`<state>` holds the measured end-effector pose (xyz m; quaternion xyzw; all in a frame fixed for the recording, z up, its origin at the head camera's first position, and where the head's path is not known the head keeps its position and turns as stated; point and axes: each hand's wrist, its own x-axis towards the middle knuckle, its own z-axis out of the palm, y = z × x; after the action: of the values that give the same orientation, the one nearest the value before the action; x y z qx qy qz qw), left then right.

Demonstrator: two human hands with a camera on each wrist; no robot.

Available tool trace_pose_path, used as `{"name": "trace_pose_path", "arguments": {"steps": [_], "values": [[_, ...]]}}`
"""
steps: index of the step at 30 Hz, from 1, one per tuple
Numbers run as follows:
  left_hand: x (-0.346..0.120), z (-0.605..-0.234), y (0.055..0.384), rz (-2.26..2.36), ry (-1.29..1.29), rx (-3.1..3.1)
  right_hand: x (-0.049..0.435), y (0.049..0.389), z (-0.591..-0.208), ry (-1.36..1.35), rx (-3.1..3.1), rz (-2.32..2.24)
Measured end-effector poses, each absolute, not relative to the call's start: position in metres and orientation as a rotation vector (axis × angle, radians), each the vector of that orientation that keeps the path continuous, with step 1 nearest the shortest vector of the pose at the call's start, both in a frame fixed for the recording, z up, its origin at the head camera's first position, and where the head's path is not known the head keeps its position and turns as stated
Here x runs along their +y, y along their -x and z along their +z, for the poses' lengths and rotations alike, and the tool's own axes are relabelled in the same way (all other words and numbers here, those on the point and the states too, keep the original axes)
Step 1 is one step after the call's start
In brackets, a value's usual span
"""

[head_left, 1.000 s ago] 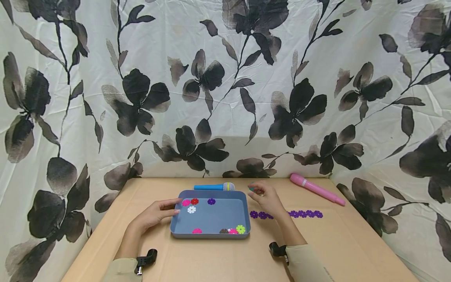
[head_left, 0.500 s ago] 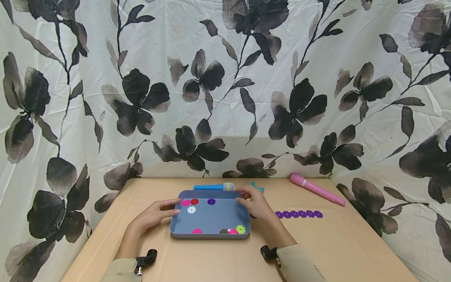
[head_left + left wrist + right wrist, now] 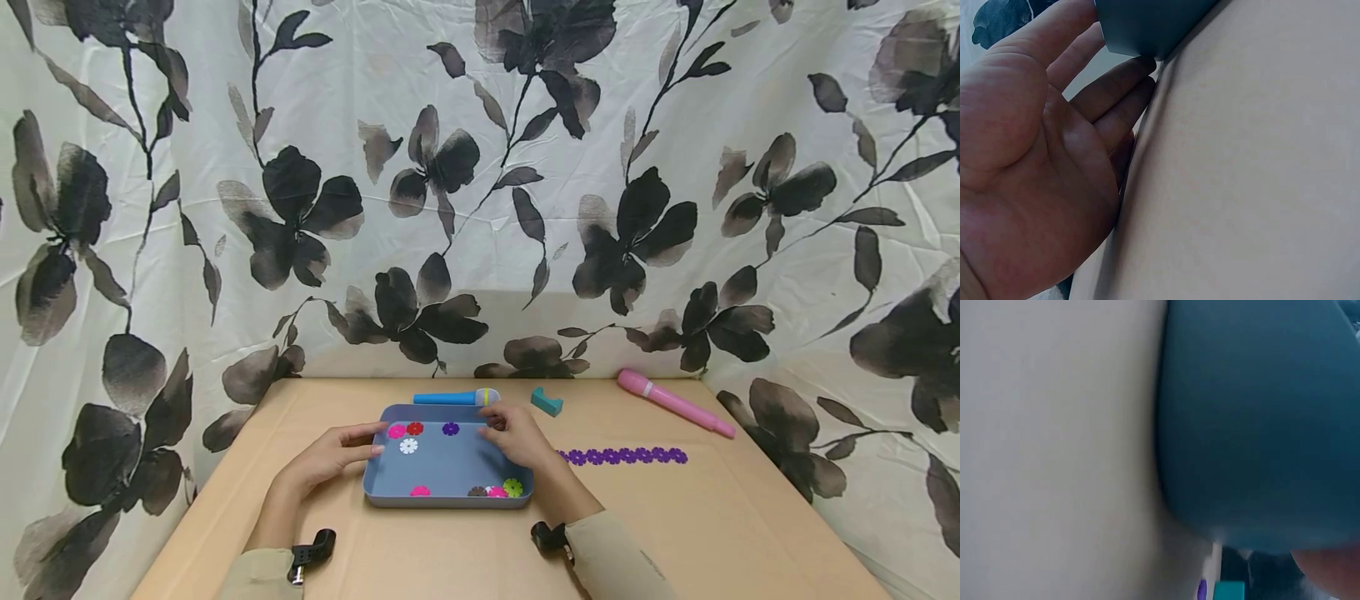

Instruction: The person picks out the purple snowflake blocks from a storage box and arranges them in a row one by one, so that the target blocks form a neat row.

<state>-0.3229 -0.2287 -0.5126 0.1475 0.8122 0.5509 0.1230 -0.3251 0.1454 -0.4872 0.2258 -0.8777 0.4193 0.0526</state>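
A grey-blue tray [image 3: 447, 502] holds several small flower-shaped pieces. My left hand [image 3: 330, 458] grips the tray's left side, index finger and thumb at the rim; the left wrist view shows the fingers [image 3: 1110, 87] against the tray's corner. My right hand [image 3: 517, 435] is over the tray's far right part, thumb and index finger apart, nothing visible between them. Inside the tray, a purple flower piece [image 3: 450, 429] lies just left of that hand, with a red one [image 3: 415, 428] and a white one [image 3: 408, 447] further left. A lime one [image 3: 512, 487] leans in the near right corner.
Right of the tray runs a row of purple flower pieces [image 3: 630, 456], its left end hidden by my right wrist. A blue toy microphone [image 3: 450, 398] lies behind the tray. Further right are a notched teal block [image 3: 547, 402] and a pink microphone [image 3: 675, 406]. A floral curtain [image 3: 525, 208] hangs behind.
My right hand has moved left from beside the teal block to over the tray's far right part, uncovering the block. My left hand stays at the tray's side.
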Motion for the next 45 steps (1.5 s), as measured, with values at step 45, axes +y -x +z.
{"name": "trace_pose_path", "arguments": {"steps": [45], "values": [[-0.226,-0.513,0.322,1.618,-0.421,2.37,0.128,0.339,-0.482,-0.864,-2.849,1.131]]}}
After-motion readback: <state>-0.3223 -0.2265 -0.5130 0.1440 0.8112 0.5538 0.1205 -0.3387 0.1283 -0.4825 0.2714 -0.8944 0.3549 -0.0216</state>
